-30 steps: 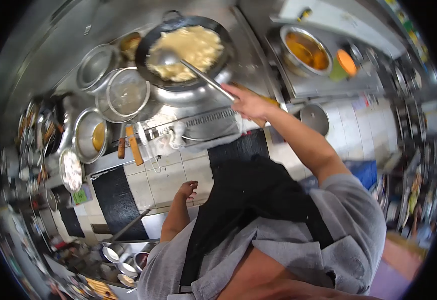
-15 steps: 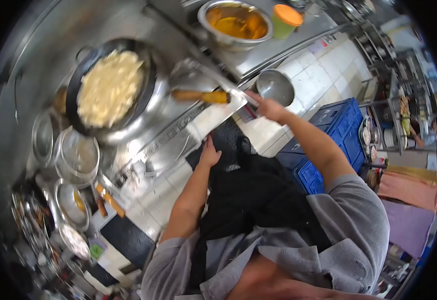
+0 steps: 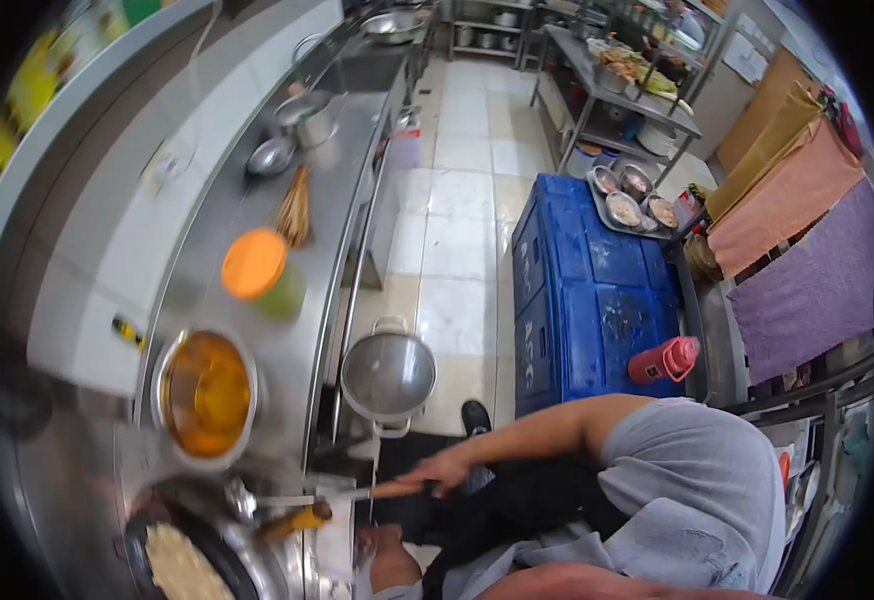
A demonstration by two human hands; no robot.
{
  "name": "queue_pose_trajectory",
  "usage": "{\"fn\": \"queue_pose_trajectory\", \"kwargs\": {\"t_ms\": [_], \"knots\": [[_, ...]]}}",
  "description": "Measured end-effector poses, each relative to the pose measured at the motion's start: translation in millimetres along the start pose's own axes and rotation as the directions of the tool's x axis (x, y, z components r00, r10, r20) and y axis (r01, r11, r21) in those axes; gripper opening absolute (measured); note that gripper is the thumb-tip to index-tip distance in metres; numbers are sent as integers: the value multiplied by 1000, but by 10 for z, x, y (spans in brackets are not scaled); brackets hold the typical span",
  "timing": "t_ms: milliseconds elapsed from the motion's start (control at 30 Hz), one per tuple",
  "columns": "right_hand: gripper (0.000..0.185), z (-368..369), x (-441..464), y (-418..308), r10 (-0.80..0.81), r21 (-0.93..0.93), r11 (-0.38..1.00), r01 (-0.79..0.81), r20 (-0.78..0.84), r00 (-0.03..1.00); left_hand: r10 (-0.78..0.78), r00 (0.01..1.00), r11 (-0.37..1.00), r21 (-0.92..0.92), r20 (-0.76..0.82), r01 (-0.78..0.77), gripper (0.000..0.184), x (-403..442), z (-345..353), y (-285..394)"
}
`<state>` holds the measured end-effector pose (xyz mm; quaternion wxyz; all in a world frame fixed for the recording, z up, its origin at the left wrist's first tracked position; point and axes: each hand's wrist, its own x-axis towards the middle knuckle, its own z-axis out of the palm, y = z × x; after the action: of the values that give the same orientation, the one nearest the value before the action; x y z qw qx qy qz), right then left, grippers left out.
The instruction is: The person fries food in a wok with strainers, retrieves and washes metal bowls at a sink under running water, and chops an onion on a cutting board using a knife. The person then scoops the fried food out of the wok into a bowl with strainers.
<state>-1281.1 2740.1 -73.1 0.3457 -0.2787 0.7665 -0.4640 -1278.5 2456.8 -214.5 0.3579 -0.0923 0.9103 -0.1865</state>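
My right hand (image 3: pixel 442 470) is closed round the wooden grip of a long-handled metal ladle (image 3: pixel 347 495). Its shiny head points left, beside the wok. A dark wok (image 3: pixel 137 530) at the lower left holds pale yellow food (image 3: pixel 182 565), cut off by the bottom edge. The wok's wooden handle (image 3: pixel 297 522) points toward me, just below the ladle. My left hand (image 3: pixel 382 540) is low at the stove's front edge, close to that handle; its fingers are mostly hidden.
A steel bowl of orange oil (image 3: pixel 164 395) and a green tub with an orange lid (image 3: pixel 255 265) stand on the steel counter (image 3: pixel 327 200). A large metal pot (image 3: pixel 389 375) is on the tiled floor. Blue crates (image 3: pixel 557 270) stand to the right, with a pink bottle (image 3: pixel 662 360) on top.
My view has swung up and right, showing the aisle and more counter. The wok has shifted to the lower left of view. My right hand still holds the ladle.
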Motion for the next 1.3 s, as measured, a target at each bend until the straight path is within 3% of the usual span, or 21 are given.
{"fn": "queue_pose_trajectory", "kwargs": {"t_ms": [67, 100, 167, 200, 300, 333, 433, 500, 600, 667, 733, 800, 833, 867, 933, 1033, 1133, 1300], "knots": [[97, -273, -862, 384, 286, -17, 958, -285, 51, 957, 94, 996, 994, -62, 11, -93, 49, 62, -286, 574], [92, -378, -1345, 680, 262, 38, 965, -260, -57, 963, 188, 981, 977, -107, 48, -182, 50, 104, -457, 890], [86, -951, -2398, 607, 566, 162, 818, -551, -66, 822, 383, 918, 910, -217, 108, -354, 51, 129, -847, 1431], [82, -923, -2860, 1135, 598, 102, 801, -590, -168, 783, 471, 871, 861, -285, 140, -421, 52, 95, -1079, 1648], [77, -1575, -4099, 1068, 711, 208, 679, -704, -424, 561, 658, 722, 719, -462, 214, -519, 53, -124, -1806, 2171], [76, -1836, -4393, 903, 755, 302, 626, -719, -464, 463, 696, 680, 685, -498, 230, -532, 54, -209, -2039, 2315], [72, -2265, -5051, 1150, 735, 378, 638, -670, -560, 384, 770, 570, 617, -559, 287, -553, 56, -411, -2728, 2664], [69, -2505, -5311, 1395, 710, 390, 570, -723, -677, 194, 786, 522, 610, -553, 332, -567, 57, -511, -3165, 2854], [65, -2791, -5504, 1673, 686, 356, 571, -739, -701, 193, 778, 463, 629, -512, 426, -585, 59, -516, -3705, 3174], [60, -2989, -5627, 1655, 729, 448, 585, -676, -655, 198, 755, 434, 649, -463, 493, -604, 61, -420, -4031, 3438], [57, -2948, -5866, 2069, 741, 514, 561, -648, -662, 117, 723, 406, 666, -406, 559, -626, 62, -270, -4435, 3768], [57, -2904, -5962, 2031, 904, 861, 349, -370, -414, -111, 680, 384, 677, -333, 625, -657, 63, -136, -4896, 4102], [59, -2449, -6103, 2602, 853, 810, 399, -431, -500, -149, 655, 377, 682, -296, 655, -669, 64, -80, -5147, 4264], [62, -2077, -6207, 2996, 955, 873, 247, -420, -293, -49, 636, 369, 680, -265, 678, -684, 65, -35, -5414, 4469], [68, -1817, -6131, 2952, 990, 985, -103, -139, 114, 79, 602, 359, 666, -202, 713, -718, 67, 42, -5935, 4933], [72, -1833, -5974, 2694, 955, 963, -261, 70, 248, 160, 560, 378, 615, -64, 737, -786, 69, 76, -6708, 5808], [68, -2056, -5912, 2920, 941, 935, -308, 177, 272, 204, 573, 418, 541, 58, 705, -839, 71, -70, -7600, 6898], [63, -2971, -6339, 3920, 938, 946, -292, 143, 254, 238, 652, 460, 558, 30, 603, -829, 77, -226, -8499, 8372]]}}
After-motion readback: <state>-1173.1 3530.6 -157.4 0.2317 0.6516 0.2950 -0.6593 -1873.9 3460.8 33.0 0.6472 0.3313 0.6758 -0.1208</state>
